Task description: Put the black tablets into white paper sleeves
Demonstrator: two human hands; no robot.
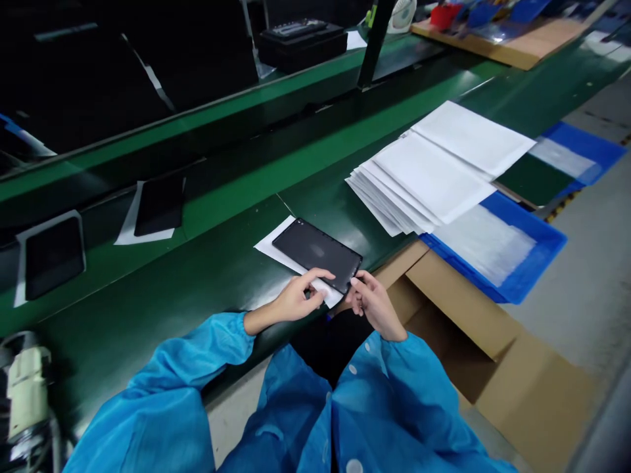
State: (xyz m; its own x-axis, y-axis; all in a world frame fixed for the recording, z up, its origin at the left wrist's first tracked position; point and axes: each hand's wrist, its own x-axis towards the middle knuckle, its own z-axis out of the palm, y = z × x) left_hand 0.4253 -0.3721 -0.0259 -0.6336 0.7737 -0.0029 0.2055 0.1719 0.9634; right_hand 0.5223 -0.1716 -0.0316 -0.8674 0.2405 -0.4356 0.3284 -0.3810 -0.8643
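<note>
A dark flat tablet-like device (318, 253), perhaps a tablet or its back cover, lies slanted on a white sheet (273, 244) at the front edge of the green bench. Small openings show along its rim, and a pale smudge marks its middle. My left hand (302, 297) is at its near side, forefinger stretched onto the surface and thumb apart, lower, by the sheet. At the near right corner, my right hand (373, 302) pinches the edge between thumb and fingers. Its other fingers are curled and partly hidden.
Two more dark devices on white sheets, one a tablet (160, 205), lie on the green bench (207, 276) at left. White envelopes or sheets (434, 171) are stacked at right. Blue trays (537, 263) and an open cardboard box (453, 315) stand beside me. A tool (28, 387) sits lower left.
</note>
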